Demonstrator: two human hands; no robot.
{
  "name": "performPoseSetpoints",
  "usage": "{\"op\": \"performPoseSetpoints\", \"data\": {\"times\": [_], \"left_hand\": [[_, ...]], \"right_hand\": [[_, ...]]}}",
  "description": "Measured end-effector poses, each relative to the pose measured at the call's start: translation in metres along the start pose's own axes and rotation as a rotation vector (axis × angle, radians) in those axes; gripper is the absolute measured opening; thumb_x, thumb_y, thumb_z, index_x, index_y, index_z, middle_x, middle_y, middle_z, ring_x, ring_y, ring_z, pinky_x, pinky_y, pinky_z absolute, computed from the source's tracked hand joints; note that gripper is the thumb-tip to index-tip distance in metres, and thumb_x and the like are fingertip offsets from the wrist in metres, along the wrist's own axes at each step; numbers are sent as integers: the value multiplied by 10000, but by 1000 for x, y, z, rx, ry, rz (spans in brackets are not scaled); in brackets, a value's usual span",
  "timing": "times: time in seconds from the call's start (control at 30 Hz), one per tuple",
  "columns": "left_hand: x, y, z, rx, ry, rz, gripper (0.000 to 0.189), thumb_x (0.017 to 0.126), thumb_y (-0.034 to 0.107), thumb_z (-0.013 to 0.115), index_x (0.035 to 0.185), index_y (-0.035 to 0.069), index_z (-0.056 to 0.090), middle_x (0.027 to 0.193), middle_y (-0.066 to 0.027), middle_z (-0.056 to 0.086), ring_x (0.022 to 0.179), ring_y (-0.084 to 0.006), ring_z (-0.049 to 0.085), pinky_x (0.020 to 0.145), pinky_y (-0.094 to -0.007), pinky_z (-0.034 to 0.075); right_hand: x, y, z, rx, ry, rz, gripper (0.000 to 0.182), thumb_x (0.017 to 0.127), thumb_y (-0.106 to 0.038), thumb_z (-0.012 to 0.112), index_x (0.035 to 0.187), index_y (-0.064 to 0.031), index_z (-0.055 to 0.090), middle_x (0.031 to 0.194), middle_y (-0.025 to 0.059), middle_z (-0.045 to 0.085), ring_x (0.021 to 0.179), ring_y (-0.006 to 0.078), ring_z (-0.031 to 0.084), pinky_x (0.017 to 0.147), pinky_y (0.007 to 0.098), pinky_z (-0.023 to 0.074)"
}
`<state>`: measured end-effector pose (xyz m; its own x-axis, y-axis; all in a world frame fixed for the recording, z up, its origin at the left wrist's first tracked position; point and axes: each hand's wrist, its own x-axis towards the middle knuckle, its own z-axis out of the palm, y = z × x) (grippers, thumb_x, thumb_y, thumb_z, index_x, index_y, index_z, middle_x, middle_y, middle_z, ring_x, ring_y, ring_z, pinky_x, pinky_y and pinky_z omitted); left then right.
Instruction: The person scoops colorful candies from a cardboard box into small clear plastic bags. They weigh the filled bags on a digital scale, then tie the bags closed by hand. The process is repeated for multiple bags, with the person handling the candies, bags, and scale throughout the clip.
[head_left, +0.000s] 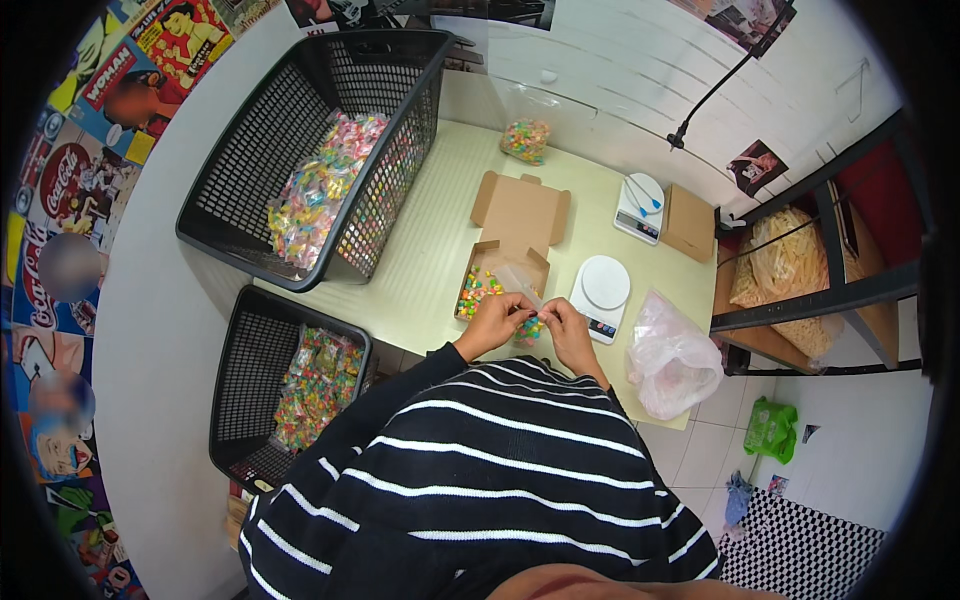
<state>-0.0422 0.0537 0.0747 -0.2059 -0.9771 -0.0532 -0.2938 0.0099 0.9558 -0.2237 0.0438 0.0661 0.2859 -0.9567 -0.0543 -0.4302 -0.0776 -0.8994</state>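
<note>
Close in front of my body, a small clear plastic bag holds colourful candy pieces. The fingertips of my left hand pinch its upper part. My right hand grips the same bag from the other side, fingertips almost touching the left ones. Just beyond, an open cardboard box contains loose multicoloured candies; its lid is folded back. A translucent plastic piece lies over the box, and I cannot tell if it belongs to the held bag. My hands hide part of the box's near side.
Two digital kitchen scales stand to the right, the farther one with blue-tipped tongs. Black plastic baskets with bagged candy are at left. A candy bag, a closed carton and a crumpled plastic bag surround the workspace.
</note>
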Motion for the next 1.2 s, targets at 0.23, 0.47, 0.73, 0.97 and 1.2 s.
{"op": "performPoseSetpoints", "data": {"times": [0.23, 0.47, 0.73, 0.97, 1.2], "left_hand": [[9, -1, -32, -34, 283, 154, 93, 858, 17, 594, 905, -14, 668, 742, -75, 668, 606, -113, 595, 576, -275, 491], [24, 124, -192, 469, 1056, 503, 174, 831, -19, 596, 974, 20, 686, 899, -95, 681, 804, -196, 647, 729, -298, 495], [40, 102, -195, 731, 994, 460, 168, 844, 18, 614, 1001, 12, 673, 959, -120, 682, 890, -245, 654, 791, -319, 488], [37, -2, -82, 510, 277, 268, 204, 808, 47, 636, 1006, -2, 646, 977, -178, 643, 913, -355, 614, 801, -390, 485], [-4, -42, -25, 453, 47, 127, 194, 808, 37, 649, 996, -7, 660, 986, -183, 659, 929, -343, 634, 814, -367, 492]], "right_hand": [[2, -3, 5, 122, 40, -9, 177, 884, -133, 630, 982, 10, 591, 879, 100, 614, 751, 160, 573, 695, 292, 470], [3, 20, -9, 83, 77, -7, 180, 885, -110, 610, 1027, 0, 609, 946, 95, 627, 753, 166, 587, 689, 292, 477], [-1, 34, -17, -15, 114, -2, 170, 865, -104, 611, 1001, -2, 618, 923, 121, 610, 763, 217, 597, 704, 319, 478], [-12, 81, -42, -130, 292, 88, 142, 843, -55, 606, 966, 15, 607, 939, 148, 612, 815, 265, 624, 744, 349, 494], [-43, 34, -109, -100, 465, 157, 154, 843, -71, 624, 980, 0, 612, 960, 130, 623, 818, 235, 622, 728, 324, 494]]}}
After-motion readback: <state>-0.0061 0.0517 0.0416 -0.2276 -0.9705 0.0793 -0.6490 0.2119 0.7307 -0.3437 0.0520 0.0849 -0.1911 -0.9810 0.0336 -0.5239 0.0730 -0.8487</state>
